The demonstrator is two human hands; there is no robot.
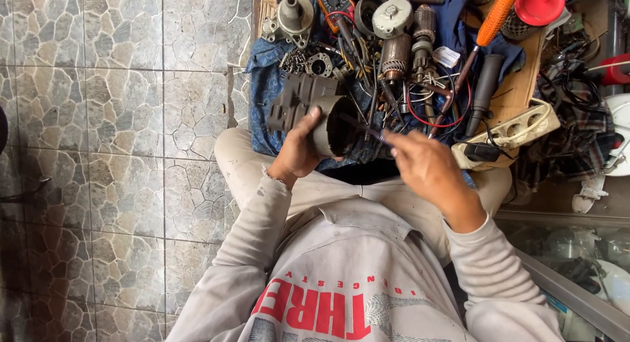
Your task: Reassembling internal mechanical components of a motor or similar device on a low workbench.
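The stone-patterned tile floor (98,151) fills everything to the left of the motor housing (308,112), the dark grey ribbed casing that serves as the landmark here. Beyond the housing, a blue cloth (269,92) lies spread under a heap of parts. On it, up and to the right of the housing, lie a copper-wound armature (396,58) and a pale round end cap (392,16). Further right of the housing lie a white power strip (508,135) and, above that, a screwdriver with an orange handle (497,17).

The housing itself sits just above the person's lap, tilted so that its open round mouth faces to the right. The left hand (296,155) is wrapped around its near end, thumb over the rim and fingers closed firmly on the casing. The right hand (426,165), just right of the housing's mouth, has its fingers pinched on a thin dark tool (361,127) whose tip reaches into the opening (what kind of tool it is cannot be made out).

To do this well, I judge the left grip should stay steady and keep the mouth turned towards the eyes, while the right hand works the tip gently along the inner wall, without levering against any windings inside.
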